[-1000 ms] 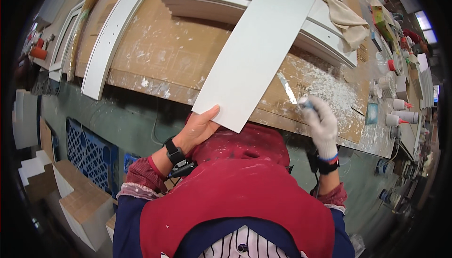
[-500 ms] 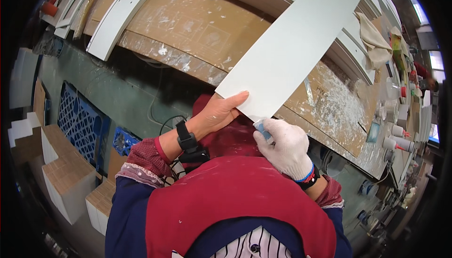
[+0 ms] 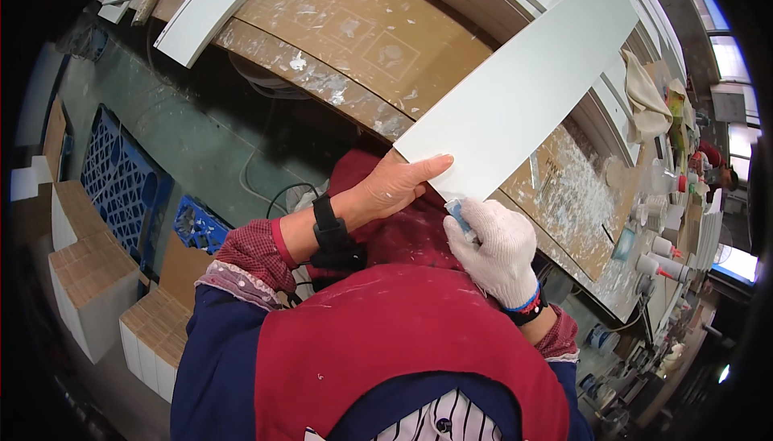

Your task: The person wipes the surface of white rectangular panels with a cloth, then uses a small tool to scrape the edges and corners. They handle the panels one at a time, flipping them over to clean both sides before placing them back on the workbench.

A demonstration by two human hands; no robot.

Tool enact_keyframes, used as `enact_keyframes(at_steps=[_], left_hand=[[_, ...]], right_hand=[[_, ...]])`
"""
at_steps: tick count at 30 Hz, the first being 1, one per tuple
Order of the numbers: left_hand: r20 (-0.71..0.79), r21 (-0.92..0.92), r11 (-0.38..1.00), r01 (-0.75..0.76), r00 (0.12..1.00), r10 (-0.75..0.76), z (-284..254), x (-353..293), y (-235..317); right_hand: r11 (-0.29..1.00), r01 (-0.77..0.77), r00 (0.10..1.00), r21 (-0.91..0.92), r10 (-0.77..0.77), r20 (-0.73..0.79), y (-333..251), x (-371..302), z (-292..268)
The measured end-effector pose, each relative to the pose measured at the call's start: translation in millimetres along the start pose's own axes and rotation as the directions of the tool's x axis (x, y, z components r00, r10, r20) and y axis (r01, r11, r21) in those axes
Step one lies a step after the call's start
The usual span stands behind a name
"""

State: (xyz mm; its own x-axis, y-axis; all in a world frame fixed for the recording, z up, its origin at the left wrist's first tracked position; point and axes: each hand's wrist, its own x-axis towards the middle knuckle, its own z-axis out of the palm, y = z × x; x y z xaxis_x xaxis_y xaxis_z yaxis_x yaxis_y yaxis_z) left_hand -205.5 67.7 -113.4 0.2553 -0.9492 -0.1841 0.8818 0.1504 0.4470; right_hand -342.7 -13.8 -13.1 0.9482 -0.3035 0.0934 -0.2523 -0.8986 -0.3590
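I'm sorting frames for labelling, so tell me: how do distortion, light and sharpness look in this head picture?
Head view: strong fisheye with black corners, so the bench edge bows; daylight blows out the windows at right; the white board is evenly lit without glare; left hand and gloved right hand look sharp.

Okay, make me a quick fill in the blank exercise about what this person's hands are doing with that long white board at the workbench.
1. The bare left hand grips the near end of the long ____ board.
2. The right hand wears a white knitted ____.
3. The right hand presses a small blue tool against the board's near ____.
4. A black ____ sits on the left wrist.

Missing words: white; glove; edge; watch
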Motion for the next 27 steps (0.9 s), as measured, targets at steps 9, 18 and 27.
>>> enact_keyframes(at_steps=[9, 18, 27], left_hand=[[-0.006, 0.002, 1.0, -0.002, 1.0, 0.002, 4.3, -3.0, 4.1], [-0.014, 0.006, 1.0, -0.028, 1.0, 0.028, 4.0, -3.8, 2.9], [-0.023, 0.042, 0.998, -0.048, 0.999, 0.049, 1.7, -2.8, -1.7]], right_hand=[[0.997, 0.076, 0.996, -0.03, -0.074, 0.053, -4.1, 4.3, -2.3], [0.998, -0.02, 0.991, -0.058, 0.027, 0.128, -3.4, -1.6, -12.2], [0.998, -0.043, 0.993, -0.044, 0.047, 0.108, -8.2, 6.4, -9.7]])
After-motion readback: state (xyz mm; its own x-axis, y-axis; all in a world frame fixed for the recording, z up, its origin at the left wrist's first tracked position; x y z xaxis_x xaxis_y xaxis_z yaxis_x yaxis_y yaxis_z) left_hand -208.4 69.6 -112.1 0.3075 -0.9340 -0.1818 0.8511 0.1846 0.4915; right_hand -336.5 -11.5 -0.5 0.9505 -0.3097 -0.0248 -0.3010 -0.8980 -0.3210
